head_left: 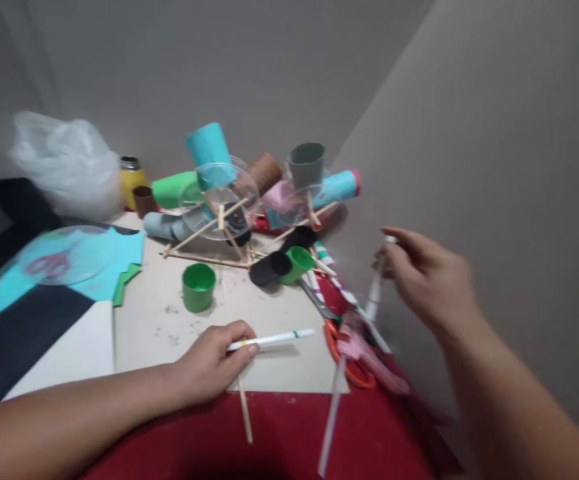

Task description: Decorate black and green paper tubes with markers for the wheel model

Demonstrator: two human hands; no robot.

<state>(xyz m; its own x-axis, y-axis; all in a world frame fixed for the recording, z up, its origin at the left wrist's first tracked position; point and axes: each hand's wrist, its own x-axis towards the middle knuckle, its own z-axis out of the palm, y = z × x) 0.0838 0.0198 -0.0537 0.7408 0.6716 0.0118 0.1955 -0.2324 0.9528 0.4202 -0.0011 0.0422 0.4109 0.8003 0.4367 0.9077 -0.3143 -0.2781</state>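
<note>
The left hand [224,357] clamps one green-banded white stick [275,339] over the pale sheet [142,333], one thin wooden stick [245,410] passing beneath that hand. The right hand [429,277], fingers and thumb together, pinches one blurred white stick [375,293] beyond the sheet's right edge, two held in all. One upright green cup [198,295] stands on the sheet, and farther back one yellow bottle [131,181] sits beside one plastic bag [67,163].

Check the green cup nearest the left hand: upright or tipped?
Upright: the green cup stands on the white sheet beyond the left hand, its round opening facing up.
</note>
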